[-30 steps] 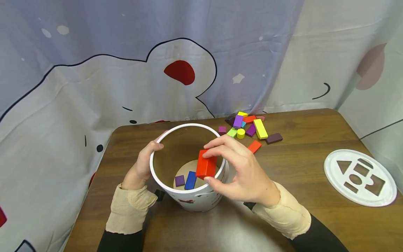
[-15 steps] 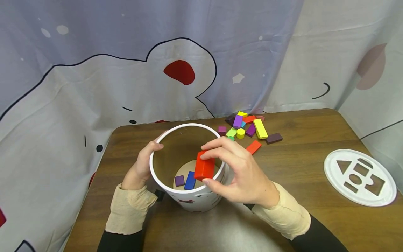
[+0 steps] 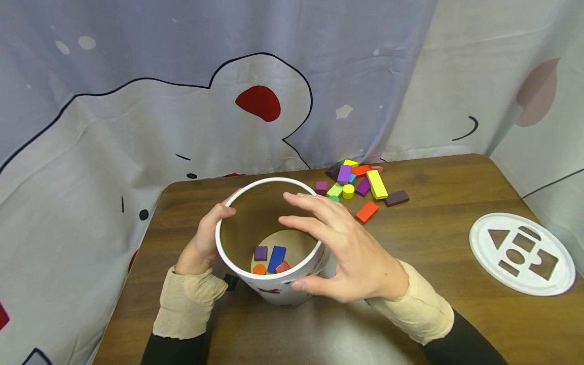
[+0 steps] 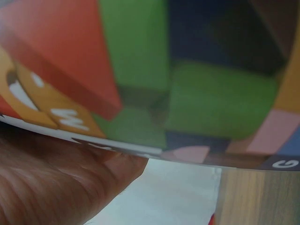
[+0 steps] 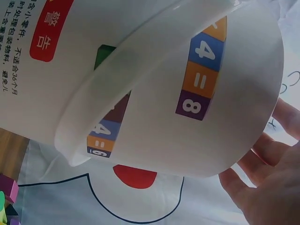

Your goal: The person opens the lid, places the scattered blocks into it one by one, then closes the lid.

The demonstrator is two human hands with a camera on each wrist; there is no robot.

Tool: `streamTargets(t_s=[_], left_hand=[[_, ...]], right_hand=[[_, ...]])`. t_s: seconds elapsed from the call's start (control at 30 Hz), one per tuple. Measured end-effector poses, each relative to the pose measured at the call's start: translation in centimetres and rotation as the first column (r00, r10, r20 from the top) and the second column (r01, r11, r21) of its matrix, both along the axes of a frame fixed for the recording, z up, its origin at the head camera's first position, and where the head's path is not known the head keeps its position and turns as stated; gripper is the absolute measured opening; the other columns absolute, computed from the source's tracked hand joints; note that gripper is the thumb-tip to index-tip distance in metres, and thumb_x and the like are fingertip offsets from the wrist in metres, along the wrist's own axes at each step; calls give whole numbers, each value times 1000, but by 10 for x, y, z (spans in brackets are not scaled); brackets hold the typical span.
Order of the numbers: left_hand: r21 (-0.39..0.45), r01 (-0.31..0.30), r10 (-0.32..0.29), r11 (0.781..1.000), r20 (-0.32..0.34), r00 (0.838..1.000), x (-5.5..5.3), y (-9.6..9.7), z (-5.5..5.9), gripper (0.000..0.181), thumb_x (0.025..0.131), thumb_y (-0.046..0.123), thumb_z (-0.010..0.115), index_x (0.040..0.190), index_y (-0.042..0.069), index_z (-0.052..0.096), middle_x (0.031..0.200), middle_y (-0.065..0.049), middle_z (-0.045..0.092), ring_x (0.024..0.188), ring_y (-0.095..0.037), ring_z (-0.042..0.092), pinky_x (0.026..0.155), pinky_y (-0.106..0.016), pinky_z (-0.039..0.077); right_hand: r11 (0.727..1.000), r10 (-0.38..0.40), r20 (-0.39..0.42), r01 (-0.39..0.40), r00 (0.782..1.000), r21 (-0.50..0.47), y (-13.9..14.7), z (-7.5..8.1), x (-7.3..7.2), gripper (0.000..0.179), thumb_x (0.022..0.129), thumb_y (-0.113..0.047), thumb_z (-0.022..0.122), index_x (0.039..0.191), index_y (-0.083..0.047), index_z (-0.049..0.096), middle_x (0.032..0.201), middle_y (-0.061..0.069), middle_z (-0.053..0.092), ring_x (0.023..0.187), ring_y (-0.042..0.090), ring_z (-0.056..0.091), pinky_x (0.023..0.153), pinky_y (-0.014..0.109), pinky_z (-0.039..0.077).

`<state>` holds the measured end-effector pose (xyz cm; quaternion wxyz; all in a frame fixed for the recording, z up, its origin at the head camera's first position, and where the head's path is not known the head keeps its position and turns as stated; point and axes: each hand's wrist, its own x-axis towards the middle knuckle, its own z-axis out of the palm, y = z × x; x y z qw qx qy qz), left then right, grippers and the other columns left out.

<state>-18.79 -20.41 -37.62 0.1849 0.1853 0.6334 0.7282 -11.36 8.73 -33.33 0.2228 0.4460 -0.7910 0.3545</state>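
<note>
A white bucket with printed pictures stands on the table, its mouth tilted toward me in the head view. My left hand grips its left side, thumb hooked over the rim; the other fingers are hidden behind the wall. My right hand hovers at the right rim with fingers spread and nothing between them. On the bucket's floor lie a purple block, a blue block, an orange round block and a red block. In the right wrist view, my right fingertips are right at the bucket's rim.
Several coloured blocks lie in a loose pile behind the bucket to the right, including a yellow block, a red block and a dark brown block. A white lid with shaped holes lies at the table's right. A curtain hangs behind.
My right hand has let go of the red block and spread its fingers. A red block and an orange round block now show on the bucket's floor. My left hand keeps its grip.
</note>
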Motion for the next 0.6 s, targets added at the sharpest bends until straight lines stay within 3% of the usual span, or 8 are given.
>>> streamTargets(t_s=[0.23,0.4,0.6], left_hand=[[-1,10,-10,1000,11,1000,-1,0,0,69,95,15,25,160,-4,18,139,6,55,132,-16,51,112,-34,42],[-12,1,-1,1000,11,1000,-1,0,0,67,95,16,26,159,-3,22,137,5,57,130,-17,53,111,-35,44],[-4,6,-6,1000,6,1000,-1,1,-1,67,95,15,25,159,-4,22,138,6,56,132,-17,52,112,-35,42]], right_hand=[[1000,-12,10,12,1000,-19,5,1,-5,77,86,-60,75,144,-14,58,161,10,44,146,28,45,115,48,38],[999,-33,45,35,998,-33,12,-1,-13,75,89,-64,68,144,-13,58,161,9,44,146,28,45,116,50,37],[995,-92,97,96,991,-31,26,-5,-27,74,86,-53,76,146,-13,56,162,7,43,147,27,44,117,50,37]])
